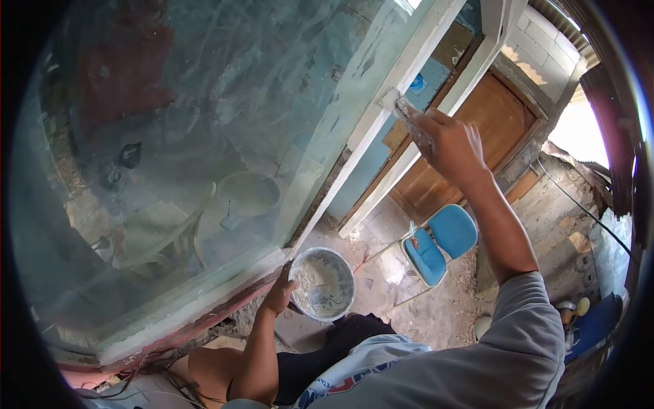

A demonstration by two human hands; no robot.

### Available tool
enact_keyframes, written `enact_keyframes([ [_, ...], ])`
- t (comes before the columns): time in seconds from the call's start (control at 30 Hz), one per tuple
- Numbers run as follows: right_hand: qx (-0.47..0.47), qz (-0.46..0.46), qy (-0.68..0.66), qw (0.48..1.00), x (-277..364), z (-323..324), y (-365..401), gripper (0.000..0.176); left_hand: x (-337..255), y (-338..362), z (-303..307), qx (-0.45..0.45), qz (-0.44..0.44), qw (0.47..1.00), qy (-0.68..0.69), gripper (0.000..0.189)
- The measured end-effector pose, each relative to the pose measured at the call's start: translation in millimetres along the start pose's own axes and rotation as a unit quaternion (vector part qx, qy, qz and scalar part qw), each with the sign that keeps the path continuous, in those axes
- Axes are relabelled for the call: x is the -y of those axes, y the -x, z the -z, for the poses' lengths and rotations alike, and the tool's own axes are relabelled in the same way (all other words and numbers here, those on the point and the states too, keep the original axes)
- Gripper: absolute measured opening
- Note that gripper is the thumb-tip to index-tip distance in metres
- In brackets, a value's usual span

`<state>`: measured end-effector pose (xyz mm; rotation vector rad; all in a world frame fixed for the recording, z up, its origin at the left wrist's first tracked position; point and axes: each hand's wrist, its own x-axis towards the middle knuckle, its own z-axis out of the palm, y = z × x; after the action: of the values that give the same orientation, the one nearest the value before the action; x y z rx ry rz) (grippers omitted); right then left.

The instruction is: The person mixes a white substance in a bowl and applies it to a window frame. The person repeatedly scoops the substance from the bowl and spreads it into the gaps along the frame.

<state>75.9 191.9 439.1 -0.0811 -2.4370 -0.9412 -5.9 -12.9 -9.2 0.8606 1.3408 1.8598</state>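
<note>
We had a concrete floor (446,313), dusty, pale crumbs (467,286) scattered across it. Blue-padded folding chair (453,233) stood on it, unfolded. Bright patch (394,273) beside it: powder or glare, we couldn't tell.

One head cam here, looking forward and steeply down past a grey sleeve (526,317). Super wide view, dark rounded edges, framing kinda tilted. The left hand (278,294) and right hand (447,144) sit pretty close; the wooden door (501,112) is farther back.

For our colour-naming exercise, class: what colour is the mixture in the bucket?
The mixture is off-white, best seen in the head view.
</note>
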Motion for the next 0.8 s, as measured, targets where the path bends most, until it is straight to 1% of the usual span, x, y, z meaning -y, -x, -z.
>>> enact_keyframes([
  [0.07, -0.003, -0.019, -0.005, 1.000, -2, 6, -3, 0.026, -4, 1, -1, 0.008, -0.016, 1.000, 0.007, 0.076],
  [0.2, -0.003, -0.024, -0.011, 1.000, 4, 22, -8, 0.024, 5, 0, 1, -0.004, -0.004, 1.000, -0.005, 0.075],
  [0.27, 0.064, -0.022, -0.052, 0.996, 19, 33, -7, 0.037, 1, -1, 1, 0.000, -0.020, 1.000, -0.001, 0.074],
  [0.3, 0.150, -0.015, -0.070, 0.986, 32, 38, -5, 0.040, 11, -3, 2, 0.002, -0.010, 1.000, -0.002, 0.073],
  [0.37, 0.319, 0.010, -0.126, 0.939, 57, 31, 9, 0.045, 13, -2, 3, -0.005, -0.019, 1.000, -0.023, 0.072],
  [0.43, 0.330, 0.098, -0.231, 0.910, 77, -12, 44, 0.033, 5, 1, 1, -0.016, -0.024, 1.000, 0.004, 0.070],
  [0.47, 0.372, 0.126, -0.233, 0.890, 92, -22, 56, 0.027, 4, 1, 1, -0.019, -0.027, 0.999, 0.000, 0.070],
  [0.53, 0.461, 0.125, -0.271, 0.835, 121, -61, 89, 0.020, -1, 5, 0, -0.030, -0.032, 0.999, 0.010, 0.071],
  [0.57, 0.510, 0.095, -0.309, 0.797, 134, -69, 99, 0.016, -8, 7, -1, -0.039, -0.040, 0.998, 0.024, 0.072],
  [0.6, 0.528, 0.051, -0.354, 0.770, 146, -76, 109, 0.017, -11, 8, -2, -0.059, -0.071, 0.995, -0.026, 0.071],
  [0.63, 0.544, 0.007, -0.395, 0.741, 155, -82, 119, 0.017, -4, 8, -1, -0.060, -0.063, 0.996, -0.029, 0.071],
  [0.7, 0.536, 0.016, -0.374, 0.757, 175, -101, 135, 0.019, 11, 4, -3, -0.107, -0.072, 0.992, 0.001, 0.073],
  [0.73, 0.538, 0.017, -0.358, 0.763, 182, -113, 147, 0.020, -6, 5, -7, -0.105, -0.082, 0.991, 0.008, 0.073],
  [0.77, 0.487, 0.056, -0.353, 0.797, 185, -121, 159, 0.020, -18, 7, -10, -0.103, -0.078, 0.992, 0.006, 0.073],
  [0.8, 0.487, 0.052, -0.358, 0.795, 187, -118, 159, 0.020, -26, 9, -12, -0.108, -0.070, 0.992, 0.009, 0.072],
])
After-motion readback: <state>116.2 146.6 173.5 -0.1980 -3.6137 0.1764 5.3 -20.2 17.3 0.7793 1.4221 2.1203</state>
